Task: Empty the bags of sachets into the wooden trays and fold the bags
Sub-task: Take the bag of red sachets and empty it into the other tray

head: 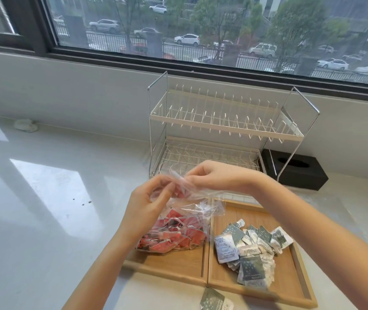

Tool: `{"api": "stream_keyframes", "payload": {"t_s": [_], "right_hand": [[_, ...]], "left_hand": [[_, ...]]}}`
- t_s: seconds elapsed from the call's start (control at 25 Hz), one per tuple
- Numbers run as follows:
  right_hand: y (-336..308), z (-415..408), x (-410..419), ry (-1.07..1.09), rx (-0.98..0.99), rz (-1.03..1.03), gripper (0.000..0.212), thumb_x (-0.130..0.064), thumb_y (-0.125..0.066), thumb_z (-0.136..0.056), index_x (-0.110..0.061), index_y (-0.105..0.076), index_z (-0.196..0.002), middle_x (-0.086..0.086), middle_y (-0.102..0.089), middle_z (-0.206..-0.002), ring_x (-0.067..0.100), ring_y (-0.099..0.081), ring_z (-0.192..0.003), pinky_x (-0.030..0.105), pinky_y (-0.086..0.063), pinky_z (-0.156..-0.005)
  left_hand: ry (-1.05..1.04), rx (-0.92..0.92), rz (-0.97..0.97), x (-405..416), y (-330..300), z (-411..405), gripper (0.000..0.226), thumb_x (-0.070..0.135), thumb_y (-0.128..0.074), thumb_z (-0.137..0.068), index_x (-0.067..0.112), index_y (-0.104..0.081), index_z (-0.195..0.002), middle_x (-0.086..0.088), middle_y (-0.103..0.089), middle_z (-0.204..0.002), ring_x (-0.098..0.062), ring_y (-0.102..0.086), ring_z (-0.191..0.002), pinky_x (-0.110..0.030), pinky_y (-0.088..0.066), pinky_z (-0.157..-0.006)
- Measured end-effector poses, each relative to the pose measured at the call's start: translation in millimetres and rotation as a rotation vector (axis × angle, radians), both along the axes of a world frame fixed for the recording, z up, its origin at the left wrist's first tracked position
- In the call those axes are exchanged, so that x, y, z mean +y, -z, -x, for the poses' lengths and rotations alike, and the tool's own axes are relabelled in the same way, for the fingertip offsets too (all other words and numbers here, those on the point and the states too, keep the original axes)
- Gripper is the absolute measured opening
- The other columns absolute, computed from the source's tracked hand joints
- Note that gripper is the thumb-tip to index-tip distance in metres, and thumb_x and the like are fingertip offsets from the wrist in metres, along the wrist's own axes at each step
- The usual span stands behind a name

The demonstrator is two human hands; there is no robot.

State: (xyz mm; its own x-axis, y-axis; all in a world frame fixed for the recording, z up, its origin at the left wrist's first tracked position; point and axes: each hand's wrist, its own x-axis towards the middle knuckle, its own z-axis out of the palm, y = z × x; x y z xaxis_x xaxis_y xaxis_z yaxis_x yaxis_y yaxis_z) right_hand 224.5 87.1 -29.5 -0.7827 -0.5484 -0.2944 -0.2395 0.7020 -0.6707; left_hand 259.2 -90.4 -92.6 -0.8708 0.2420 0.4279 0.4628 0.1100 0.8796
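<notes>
Gripping the top of a clear plastic bag (185,204) from both sides, the left hand (147,204) and the right hand (214,177) meet above the left wooden tray (169,265); the fingers of each hand are pinched together on the film at the bag's mouth. The bag holds red sachets (172,236) and its bottom rests in the left tray. Just beside it, edge to edge, the right wooden tray (290,276) carries a loose heap of green-and-white sachets (250,249) (no bag around them). One more green sachet (214,300) lies on the white desk (44,220) in front of the trays, at the lower border of the view. Behind the trays stands a two-tier wire dish rack (221,126), and to its right a black tissue box (295,171), both below the window (201,30).
</notes>
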Motion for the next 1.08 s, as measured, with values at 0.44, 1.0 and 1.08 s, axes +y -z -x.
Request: {"api": "stream_keyframes", "payload": {"t_s": [0.44, 1.0, 1.08], "right_hand": [[13, -11, 11, 0.02, -0.368, 0.334, 0.017, -0.017, -0.054, -0.088, -0.017, -0.068, -0.097, 0.001, -0.06, -0.083, 0.022, -0.046, -0.079, 0.022, -0.039, -0.067], [6, -33, -11, 0.328, 0.252, 0.244, 0.003, -0.023, -0.073, -0.072, -0.024, -0.072, -0.069, -0.011, -0.068, -0.065, -0.005, -0.059, -0.059, 0.018, -0.051, -0.066], [7, -37, -14, 0.339, 0.289, 0.293, 0.003, -0.021, -0.074, -0.071, -0.02, -0.074, -0.073, -0.014, -0.067, -0.062, -0.008, -0.059, -0.056, 0.008, -0.046, -0.058]], "left_hand": [[-0.024, -0.03, 0.073, 9, 2, -1, 0.018, 0.038, -0.065, -0.07, 0.033, -0.054, -0.084, 0.013, -0.067, -0.083, -0.002, -0.063, -0.078, -0.019, -0.052, -0.073], [-0.035, -0.213, -0.079, -1, -3, -3, 0.012, 0.007, -0.063, -0.078, 0.017, -0.058, -0.081, 0.014, -0.069, -0.068, 0.002, -0.064, -0.065, -0.008, -0.047, -0.058], [-0.021, -0.2, -0.073, -3, -6, -4, 0.011, 0.008, -0.062, -0.079, 0.018, -0.059, -0.081, 0.017, -0.069, -0.069, 0.001, -0.063, -0.066, -0.009, -0.048, -0.059]]}}
